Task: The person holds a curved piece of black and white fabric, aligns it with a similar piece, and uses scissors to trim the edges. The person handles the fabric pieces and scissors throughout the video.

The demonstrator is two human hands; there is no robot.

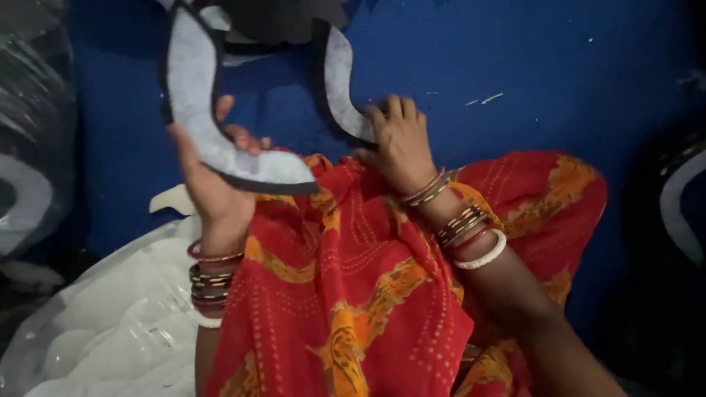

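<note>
holding a curved white felt piece with black edging (213, 125) up in the left hand (213, 195), fingers curled round its lower end. right hand (401, 143) fingers pinching the tip of a second curved white piece (340, 84) over the blue floor (559, 81). judgement: keep both tips gripped firmly so the curves align; red patterned cloth (346, 287) lies beneath.

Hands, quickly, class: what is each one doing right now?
Left hand: closed on a curved grey-white piece.
Right hand: gripping a second curved piece.

workshop floor, blue mat (559, 66), stacked felt cutouts (22, 198)
</note>
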